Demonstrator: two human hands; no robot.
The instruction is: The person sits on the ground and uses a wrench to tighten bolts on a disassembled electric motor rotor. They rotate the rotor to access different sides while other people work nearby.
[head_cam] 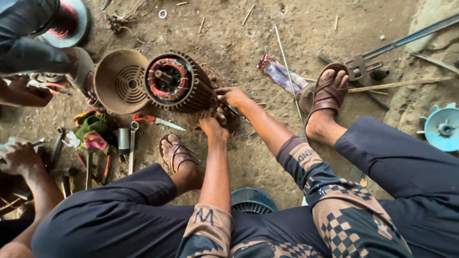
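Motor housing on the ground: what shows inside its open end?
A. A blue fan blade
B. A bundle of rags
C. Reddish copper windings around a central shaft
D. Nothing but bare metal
C: the open end of the ribbed motor housing shows reddish windings ringing a shaft, while both hands work at its far end.

Soft, even daylight falls on the dirt floor (pixel 267 43), brightest toward the upper right, with only faint, diffuse shadows and no glare. The wide lens bends the edges, and the patterned sleeves (pixel 334 210) near the bottom look slightly soft.
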